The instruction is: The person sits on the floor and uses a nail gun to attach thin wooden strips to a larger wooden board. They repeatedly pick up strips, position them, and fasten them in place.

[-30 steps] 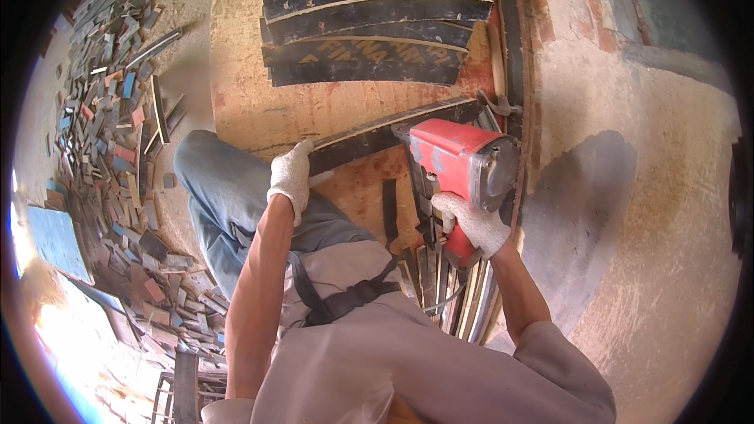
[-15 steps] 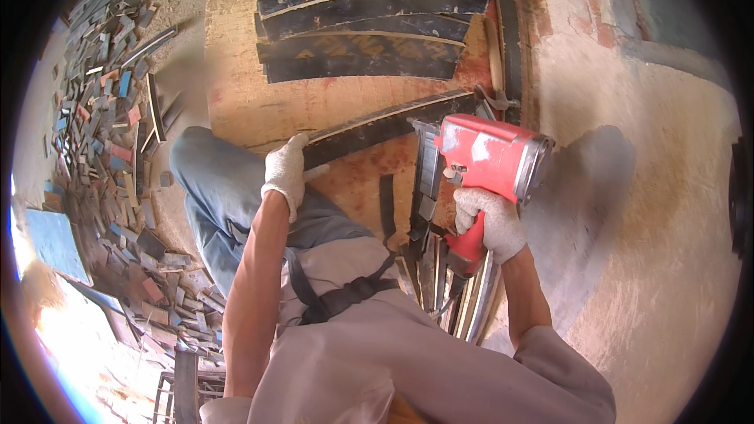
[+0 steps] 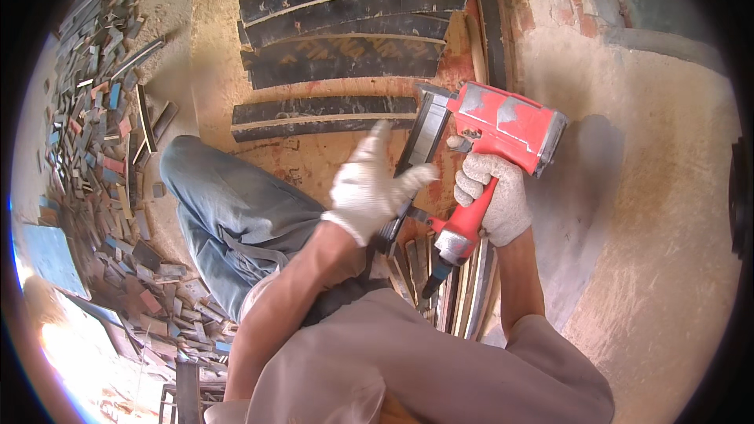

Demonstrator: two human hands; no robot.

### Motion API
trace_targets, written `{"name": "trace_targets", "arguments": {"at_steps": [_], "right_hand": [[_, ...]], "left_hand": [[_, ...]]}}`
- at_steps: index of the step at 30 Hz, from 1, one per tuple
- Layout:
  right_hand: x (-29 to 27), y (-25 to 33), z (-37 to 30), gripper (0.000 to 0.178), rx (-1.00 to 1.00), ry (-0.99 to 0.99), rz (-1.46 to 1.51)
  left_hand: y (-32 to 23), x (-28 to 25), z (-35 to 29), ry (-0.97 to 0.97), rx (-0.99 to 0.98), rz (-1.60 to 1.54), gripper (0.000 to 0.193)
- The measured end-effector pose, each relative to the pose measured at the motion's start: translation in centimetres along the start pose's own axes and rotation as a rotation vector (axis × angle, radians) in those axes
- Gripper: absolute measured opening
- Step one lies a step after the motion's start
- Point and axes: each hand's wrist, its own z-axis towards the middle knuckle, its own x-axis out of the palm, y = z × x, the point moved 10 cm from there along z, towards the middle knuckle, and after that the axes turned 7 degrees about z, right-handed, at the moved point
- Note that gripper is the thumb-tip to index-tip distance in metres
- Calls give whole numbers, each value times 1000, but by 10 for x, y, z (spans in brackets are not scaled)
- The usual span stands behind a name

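Observation:
My gloved right hand is wrapped round the handle of a red nail gun, with its long grey magazine slanting down on the left side. My gloved left hand has its fingers apart and holds nothing; it hovers close to the magazine and covers part of it. Just past that hand, a dark curved wooden strip with a pale edge lies across the plywood work surface.
Several dark curved boards are stacked at the far side. Narrow strips stand bundled below the nail gun. Scattered wood offcuts and a blue panel cover the left floor. A plastered wall rises at right.
My left hand has let go of the curved strip and moved right, toward the magazine. The strip now lies flatter, below the stack. The nail gun has tilted and shifted slightly.

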Motion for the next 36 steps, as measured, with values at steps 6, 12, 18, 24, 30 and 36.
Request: {"name": "trace_targets", "arguments": {"at_steps": [6, 12, 18, 24, 30, 36], "right_hand": [[8, -3, -8, 43, -15, 42, 61], [-11, -24, -5, 44, 7, -9, 137], [-21, -23, -6, 40, 9, 48, 203], [-16, -20, -10, 41, 14, 68, 190], [-11, -20, -9, 48, 15, 135, 221], [-6, -20, -8, 48, 26, 137, 204]], "left_hand": [[-5, 35, 4, 194, -166, 15, 90], [10, 39, -12, 172, -177, -28, 86], [6, 40, -14, 232, -150, -50, 85], [-4, 34, -22, 220, -149, 107, 85], [2, 25, -26, 232, -129, -22, 83], [12, 22, -31, 172, -103, -164, 73]]}}
